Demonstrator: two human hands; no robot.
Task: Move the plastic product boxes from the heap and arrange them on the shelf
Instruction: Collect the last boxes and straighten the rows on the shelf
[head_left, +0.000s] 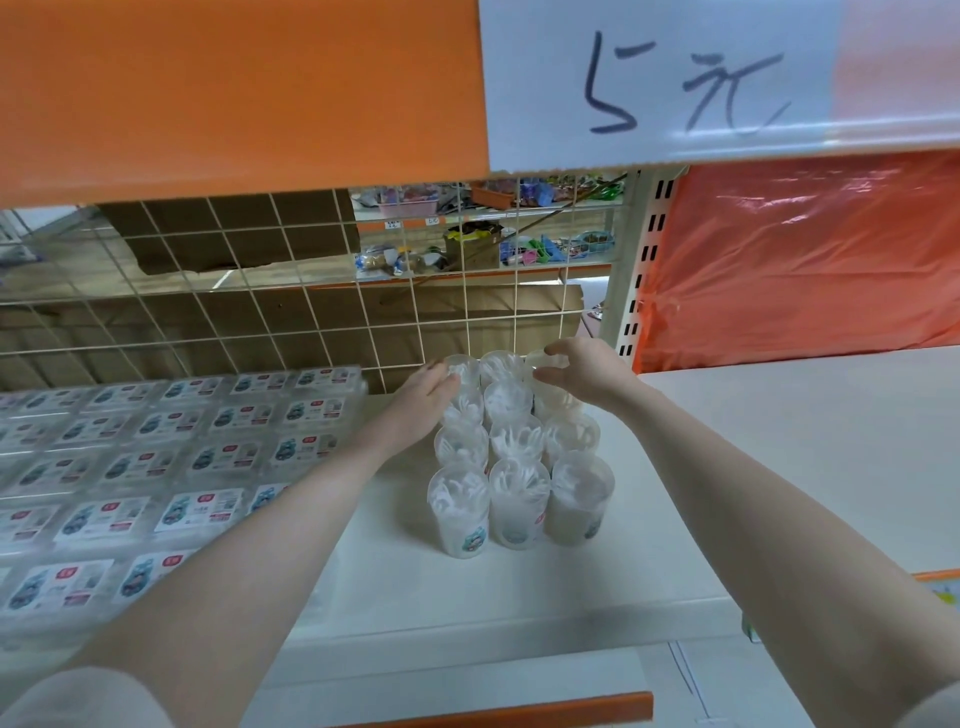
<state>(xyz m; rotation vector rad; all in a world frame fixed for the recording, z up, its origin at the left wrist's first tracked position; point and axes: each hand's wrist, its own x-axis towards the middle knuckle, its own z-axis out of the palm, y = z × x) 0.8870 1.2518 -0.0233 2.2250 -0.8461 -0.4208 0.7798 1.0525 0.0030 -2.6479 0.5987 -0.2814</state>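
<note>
Both hands (576, 371) touch clear round tubs (511, 457) (glossy plastic).

Twelve clear round tubs (518, 501) in three columns, two hands, one handwritten price sign (675, 83)

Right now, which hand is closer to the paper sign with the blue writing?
Right. The right hand is at the back-right cup, almost straight below the paper sign. The left hand rests against the cups' left side, further left of it.
</note>
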